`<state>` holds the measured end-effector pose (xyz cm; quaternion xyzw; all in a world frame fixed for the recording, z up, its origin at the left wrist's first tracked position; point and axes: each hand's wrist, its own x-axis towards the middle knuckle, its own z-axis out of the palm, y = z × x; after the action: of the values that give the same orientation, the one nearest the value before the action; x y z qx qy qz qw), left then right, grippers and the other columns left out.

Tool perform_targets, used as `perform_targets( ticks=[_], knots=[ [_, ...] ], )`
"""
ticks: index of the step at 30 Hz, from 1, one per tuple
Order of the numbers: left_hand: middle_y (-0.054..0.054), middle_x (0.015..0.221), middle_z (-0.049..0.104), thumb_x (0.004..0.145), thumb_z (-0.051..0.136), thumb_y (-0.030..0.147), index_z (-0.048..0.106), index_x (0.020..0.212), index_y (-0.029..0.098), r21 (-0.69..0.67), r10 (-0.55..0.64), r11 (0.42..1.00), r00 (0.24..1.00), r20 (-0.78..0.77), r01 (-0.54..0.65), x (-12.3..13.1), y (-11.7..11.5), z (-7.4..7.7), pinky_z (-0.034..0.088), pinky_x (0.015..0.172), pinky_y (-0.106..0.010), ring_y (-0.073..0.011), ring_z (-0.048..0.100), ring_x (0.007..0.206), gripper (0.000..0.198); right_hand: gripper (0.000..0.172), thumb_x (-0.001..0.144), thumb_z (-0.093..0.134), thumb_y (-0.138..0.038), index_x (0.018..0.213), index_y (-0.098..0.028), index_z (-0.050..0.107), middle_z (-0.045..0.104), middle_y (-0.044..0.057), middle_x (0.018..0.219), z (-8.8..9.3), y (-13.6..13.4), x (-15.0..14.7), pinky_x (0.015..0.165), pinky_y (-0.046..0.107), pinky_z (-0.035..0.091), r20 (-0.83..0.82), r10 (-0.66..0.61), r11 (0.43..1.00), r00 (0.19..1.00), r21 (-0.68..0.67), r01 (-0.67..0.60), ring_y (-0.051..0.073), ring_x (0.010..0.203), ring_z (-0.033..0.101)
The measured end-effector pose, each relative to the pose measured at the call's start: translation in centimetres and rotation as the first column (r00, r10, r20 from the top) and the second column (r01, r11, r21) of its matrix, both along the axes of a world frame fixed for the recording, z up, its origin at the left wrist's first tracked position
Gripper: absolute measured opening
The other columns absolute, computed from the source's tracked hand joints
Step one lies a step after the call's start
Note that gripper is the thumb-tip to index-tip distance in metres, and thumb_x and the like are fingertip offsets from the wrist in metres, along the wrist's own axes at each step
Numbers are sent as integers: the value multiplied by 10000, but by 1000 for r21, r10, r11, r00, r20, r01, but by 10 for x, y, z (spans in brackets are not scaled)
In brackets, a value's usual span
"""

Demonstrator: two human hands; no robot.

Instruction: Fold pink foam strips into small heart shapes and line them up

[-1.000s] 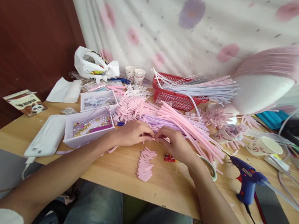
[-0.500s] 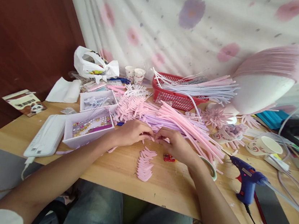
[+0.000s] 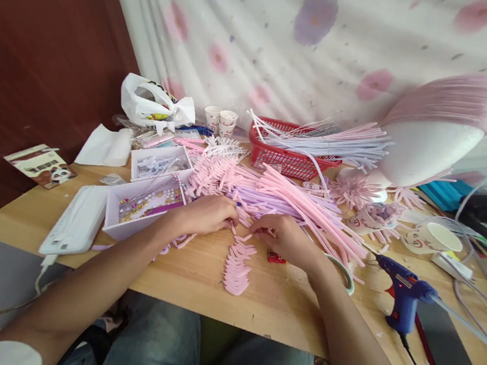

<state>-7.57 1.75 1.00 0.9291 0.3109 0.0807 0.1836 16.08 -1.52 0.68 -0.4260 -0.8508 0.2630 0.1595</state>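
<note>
A column of bent pink fuzzy pieces (image 3: 237,270) lies on the wooden table (image 3: 195,283) in front of me. My left hand (image 3: 215,214) is above and left of it, fingertips pinched on a small pink piece (image 3: 233,227). To the upper right of the column, my right hand (image 3: 279,234) has its fingers curled together; what they hold, if anything, is hidden. Behind my hands are a heap of short pink pieces (image 3: 212,176) and long pink stems (image 3: 311,208) over purple ones. A small red packet (image 3: 276,258) lies below my right hand.
White boxes of beads (image 3: 145,203) and a power bank (image 3: 74,221) sit left. A red basket (image 3: 290,161) of stems stands behind. On the right are a blue glue gun (image 3: 405,291), a phone (image 3: 453,356), paper cups (image 3: 432,238) and a tape ring (image 3: 343,273).
My hands have moved apart, the left one slightly to the left. A bent pink piece now lies at the top of the column, between them.
</note>
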Motion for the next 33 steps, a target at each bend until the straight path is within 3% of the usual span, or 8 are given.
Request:
perform_targets(
  ticks=[4, 9, 13, 22, 27, 29, 33],
  knots=[
    [-54, 933, 718, 867, 609, 110, 759, 869, 192, 36, 23, 999, 999, -36, -22, 0, -2, 2, 465, 741, -257, -195, 671, 874, 171, 325, 814, 560, -21, 946, -213, 786, 753, 49, 939, 0, -2, -4, 733, 278, 465, -7, 74, 995, 997, 61, -74, 178, 816, 668],
    [-63, 947, 679, 899, 559, 124, 705, 867, 168, 77, 64, 995, 996, -69, -58, -1, -4, 5, 460, 727, -266, -200, 658, 875, 155, 258, 836, 596, -82, 939, -229, 781, 751, 34, 895, -8, -5, -7, 697, 266, 438, 65, 123, 987, 990, 100, -129, 163, 761, 656],
    [-67, 978, 672, 915, 512, 113, 665, 914, 161, 116, 86, 989, 995, 40, -91, 1, -4, 2, 466, 767, -282, -196, 647, 892, 161, 221, 831, 617, -103, 908, -232, 778, 746, 20, 819, -6, -6, -6, 649, 251, 421, 69, 104, 991, 992, 78, -109, 149, 693, 632],
    [-55, 941, 722, 939, 514, 133, 657, 962, 168, 28, 151, 987, 969, 198, -160, 12, -7, -7, 488, 800, -298, -195, 670, 884, 148, 289, 752, 556, 1, 804, -199, 757, 733, 30, 844, 3, -10, -9, 668, 255, 432, 41, 174, 984, 984, 27, -175, 150, 732, 634],
    [-58, 981, 748, 886, 561, 79, 665, 966, 164, -21, 214, 975, 919, 331, -220, 14, -6, -10, 512, 840, -293, -186, 694, 923, 157, 187, 776, 568, -64, 815, -190, 701, 694, 7, 729, 10, -9, -4, 614, 261, 437, -118, -50, 993, 992, 103, 63, 137, 626, 584],
    [-46, 955, 753, 864, 600, 89, 660, 971, 169, -60, 242, 970, 899, 365, -236, 15, -7, -9, 523, 804, -281, -176, 705, 876, 146, 97, 813, 631, -159, 893, -191, 675, 700, 27, 805, 11, -7, -3, 648, 282, 461, -208, -126, 970, 970, 180, 165, 158, 692, 598],
    [-31, 913, 756, 857, 635, 125, 633, 1003, 176, -188, 254, 963, 875, 412, -191, 17, -9, -7, 526, 749, -263, -165, 718, 819, 155, 206, 846, 689, -245, 1047, -212, 659, 716, 71, 995, 3, -4, -5, 753, 332, 509, -276, -82, 951, 958, 264, 157, 199, 840, 642]
  ],
)
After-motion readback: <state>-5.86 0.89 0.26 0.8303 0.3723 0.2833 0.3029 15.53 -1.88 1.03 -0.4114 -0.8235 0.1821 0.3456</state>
